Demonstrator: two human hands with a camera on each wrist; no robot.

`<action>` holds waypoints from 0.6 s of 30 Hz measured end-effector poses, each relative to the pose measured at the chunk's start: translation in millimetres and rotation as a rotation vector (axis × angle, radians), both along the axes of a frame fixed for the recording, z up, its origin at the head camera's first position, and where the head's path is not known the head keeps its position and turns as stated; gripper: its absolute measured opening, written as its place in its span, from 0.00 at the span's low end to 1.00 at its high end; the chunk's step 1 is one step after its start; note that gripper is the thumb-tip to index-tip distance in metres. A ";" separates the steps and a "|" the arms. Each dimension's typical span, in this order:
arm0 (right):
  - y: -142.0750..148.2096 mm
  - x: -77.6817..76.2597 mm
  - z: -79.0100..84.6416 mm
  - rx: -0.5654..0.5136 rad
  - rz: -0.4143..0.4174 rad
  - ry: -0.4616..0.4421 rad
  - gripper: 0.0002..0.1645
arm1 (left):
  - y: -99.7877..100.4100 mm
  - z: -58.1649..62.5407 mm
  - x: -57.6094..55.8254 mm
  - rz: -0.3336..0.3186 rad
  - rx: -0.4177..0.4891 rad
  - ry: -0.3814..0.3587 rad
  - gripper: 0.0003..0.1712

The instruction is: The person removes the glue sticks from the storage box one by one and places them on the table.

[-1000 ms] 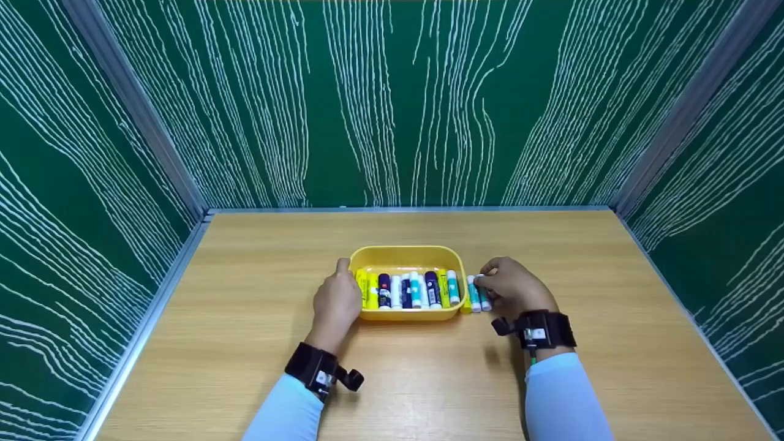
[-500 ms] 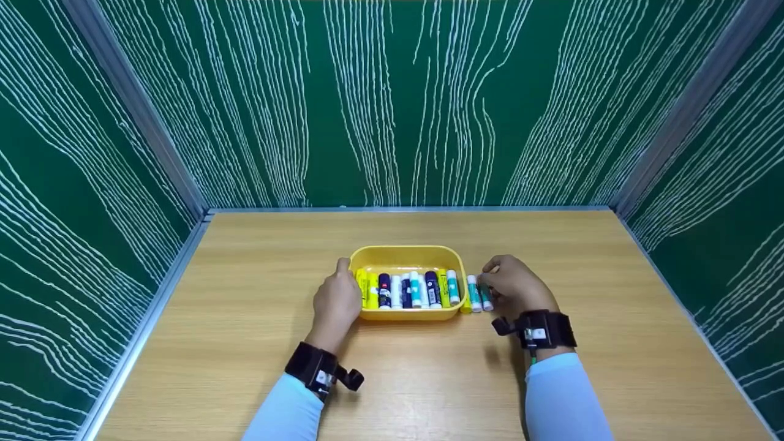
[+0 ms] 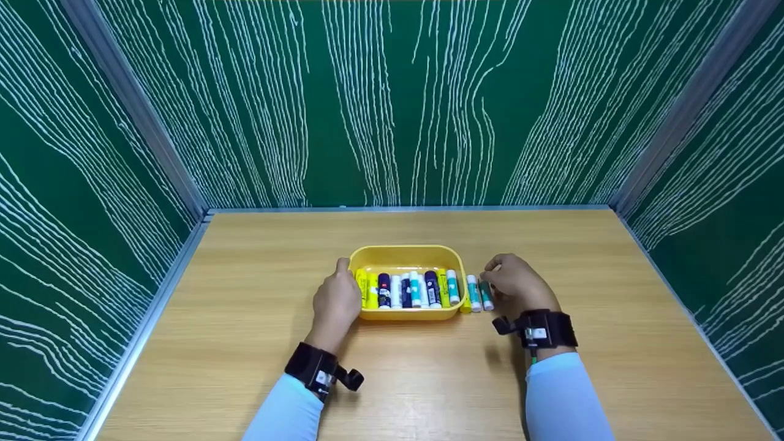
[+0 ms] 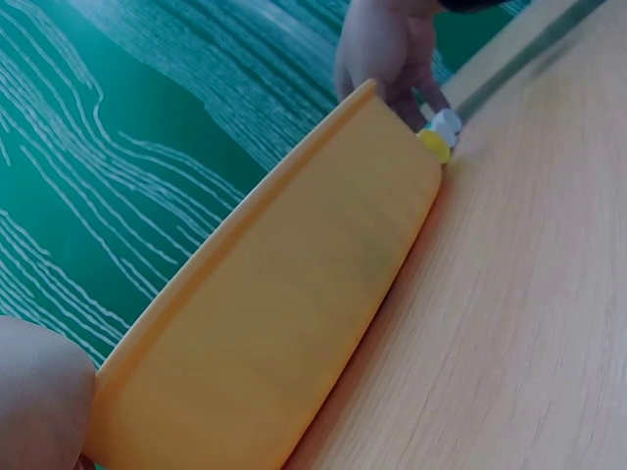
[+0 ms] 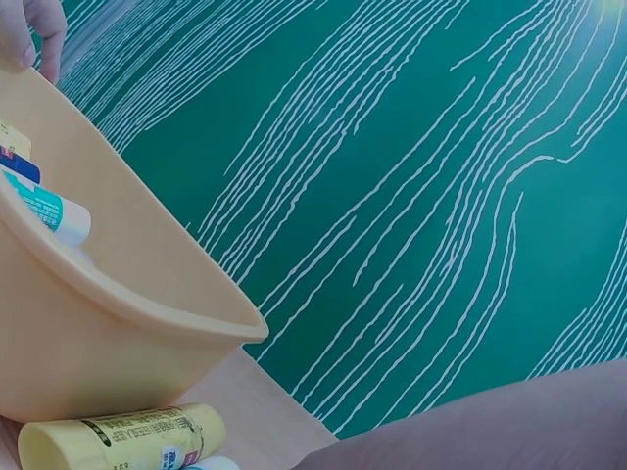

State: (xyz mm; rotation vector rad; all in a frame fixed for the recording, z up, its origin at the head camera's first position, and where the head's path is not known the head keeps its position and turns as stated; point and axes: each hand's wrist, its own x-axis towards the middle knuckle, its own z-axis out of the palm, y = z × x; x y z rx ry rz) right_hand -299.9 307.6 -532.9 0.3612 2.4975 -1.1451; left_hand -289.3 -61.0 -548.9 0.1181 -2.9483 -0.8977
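My left hand grips the left end of a yellow plastic basket, thumb at its rim. Several glue sticks, yellow, purple, white and teal, lie side by side inside. Outside the basket's right end, a yellow glue stick and a white-and-teal glue stick lie on the table. My right hand pinches the upper end of another teal glue stick beside them; its fingertips are partly hidden. The right wrist view shows the yellow glue stick close to the basket wall.
The basket and glue sticks rest on a wooden table. Green panels with white wavy lines enclose its back and sides, joined by metal posts. Both wrists wear black camera straps.
My right hand has shifted slightly to the right, and the teal glue stick at its fingers lies a little farther from its neighbour. The left hand and basket have stayed put.
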 end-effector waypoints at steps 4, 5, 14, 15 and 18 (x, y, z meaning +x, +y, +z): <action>-1.3 -0.1 4.6 0.036 0.002 0.019 0.22 | -0.1 -0.7 -0.5 0.001 -0.004 -0.004 0.24; -1.7 0.3 6.3 0.038 -0.004 0.022 0.22 | 0.0 -0.9 -0.6 0.001 -0.004 -0.004 0.24; -12.0 6.5 30.1 0.065 0.027 0.091 0.27 | 0.2 -0.8 -1.4 0.005 0.006 -0.022 0.26; -15.1 6.9 32.8 0.067 0.032 0.104 0.28 | -0.1 -0.9 -1.6 0.003 0.004 -0.024 0.26; -28.9 7.4 38.2 0.052 0.049 0.141 0.27 | -0.5 -0.9 -2.0 -0.001 0.002 -0.027 0.26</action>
